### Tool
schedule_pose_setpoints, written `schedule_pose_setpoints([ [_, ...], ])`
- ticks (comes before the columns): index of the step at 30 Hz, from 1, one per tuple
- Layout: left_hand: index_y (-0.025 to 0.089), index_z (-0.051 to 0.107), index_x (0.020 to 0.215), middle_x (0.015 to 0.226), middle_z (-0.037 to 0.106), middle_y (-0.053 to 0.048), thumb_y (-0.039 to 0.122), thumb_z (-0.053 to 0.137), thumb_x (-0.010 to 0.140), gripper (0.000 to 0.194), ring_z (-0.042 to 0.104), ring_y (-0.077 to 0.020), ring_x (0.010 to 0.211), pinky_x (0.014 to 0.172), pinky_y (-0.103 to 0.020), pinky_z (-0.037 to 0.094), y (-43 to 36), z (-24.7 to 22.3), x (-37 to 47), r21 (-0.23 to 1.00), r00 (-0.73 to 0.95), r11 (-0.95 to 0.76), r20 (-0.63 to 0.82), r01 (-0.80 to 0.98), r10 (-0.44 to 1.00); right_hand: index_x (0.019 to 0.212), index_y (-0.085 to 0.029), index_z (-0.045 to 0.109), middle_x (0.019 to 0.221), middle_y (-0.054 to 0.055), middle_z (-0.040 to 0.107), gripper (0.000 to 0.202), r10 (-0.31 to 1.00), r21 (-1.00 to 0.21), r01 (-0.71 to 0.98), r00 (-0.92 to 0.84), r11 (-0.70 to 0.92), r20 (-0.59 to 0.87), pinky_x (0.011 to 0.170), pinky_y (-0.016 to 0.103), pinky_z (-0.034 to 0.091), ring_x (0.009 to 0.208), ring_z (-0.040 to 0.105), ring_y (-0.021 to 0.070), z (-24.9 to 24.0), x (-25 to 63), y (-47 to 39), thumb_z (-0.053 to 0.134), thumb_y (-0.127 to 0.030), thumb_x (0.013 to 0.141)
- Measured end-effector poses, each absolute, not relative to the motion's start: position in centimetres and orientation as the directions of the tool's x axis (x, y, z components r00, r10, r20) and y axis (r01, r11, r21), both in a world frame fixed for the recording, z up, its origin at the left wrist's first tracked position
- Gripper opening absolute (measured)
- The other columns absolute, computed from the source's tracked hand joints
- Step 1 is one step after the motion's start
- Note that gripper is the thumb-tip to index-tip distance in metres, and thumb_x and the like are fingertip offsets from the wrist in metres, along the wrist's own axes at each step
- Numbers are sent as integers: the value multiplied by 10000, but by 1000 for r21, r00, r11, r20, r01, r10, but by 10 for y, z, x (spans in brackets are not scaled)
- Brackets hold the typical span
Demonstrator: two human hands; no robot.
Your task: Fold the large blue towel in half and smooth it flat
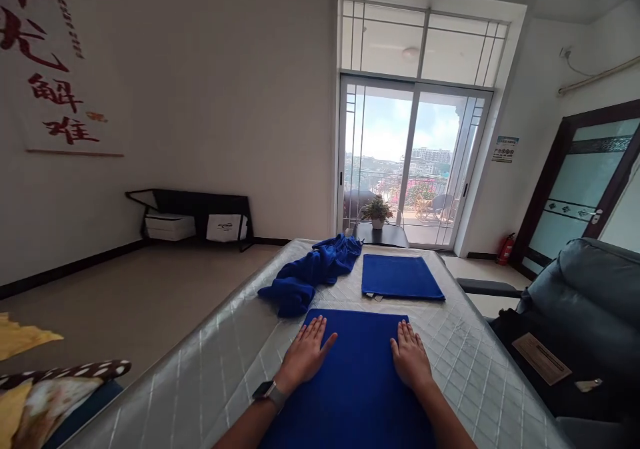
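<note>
A blue cloth (360, 382) lies flat in front of me, its near end running out of the bottom of the view. My left hand (309, 350) rests open on its left edge near the far corner, thumb spread inward. On the right edge lies my right hand (411, 352), also open with the palm down. Just beyond is a second blue cloth (400, 276), a flat rectangle with small white tags at its near edge. To its left a crumpled blue cloth (315, 272) sits in a loose heap.
The cloths lie on a silvery quilted cover (465, 342). A dark armchair (590, 302) stands at the right, holding a brown cardboard piece (541, 358). Patterned fabric (60, 396) shows at lower left. Beyond the far end are a potted plant (377, 212) and glass doors (415, 162).
</note>
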State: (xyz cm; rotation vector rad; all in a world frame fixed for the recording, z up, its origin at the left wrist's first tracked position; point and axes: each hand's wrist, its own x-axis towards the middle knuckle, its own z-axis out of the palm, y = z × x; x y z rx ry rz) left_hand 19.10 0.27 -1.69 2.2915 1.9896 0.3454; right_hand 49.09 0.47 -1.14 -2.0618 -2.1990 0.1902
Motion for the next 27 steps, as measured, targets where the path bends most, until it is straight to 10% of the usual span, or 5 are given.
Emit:
schedule_pose_setpoints([
  [27,66,414,1583,1666,384,-189,759,229,987,932,359,-325,1558,1284,-511,308,21,-61,158,257,28,-105,287,961,957,1638,-31,289,1719,122,245,706,993,-197,975,-93,106,74,1301,397,141,1605,173,219,-18,494,44,199,-427,1060],
])
